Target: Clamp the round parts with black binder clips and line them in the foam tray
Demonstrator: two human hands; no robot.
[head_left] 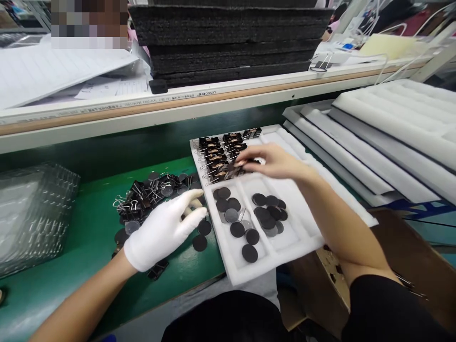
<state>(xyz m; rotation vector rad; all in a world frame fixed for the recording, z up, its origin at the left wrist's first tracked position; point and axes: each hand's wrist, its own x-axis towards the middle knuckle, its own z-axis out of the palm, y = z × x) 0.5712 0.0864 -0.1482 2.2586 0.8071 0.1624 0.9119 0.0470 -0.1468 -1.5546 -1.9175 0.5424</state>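
My left hand, in a white glove, hovers at the left edge of a white foam tray. Its thumb and index finger are apart with nothing seen between them. My bare right hand reaches over the tray's far part, fingertips pinched on a dark, blurred piece that looks like a binder clip. Rows of black binder clips gripping small parts stand there. Black discs and a few clear ones lie in the tray's two near compartments. A heap of loose binder clips and discs lies beyond my left hand.
Clear plastic trays are stacked at the left on the green table. More white foam trays pile up at the right. A shelf rail crosses behind, below black foam sheets. A cardboard box stands below right.
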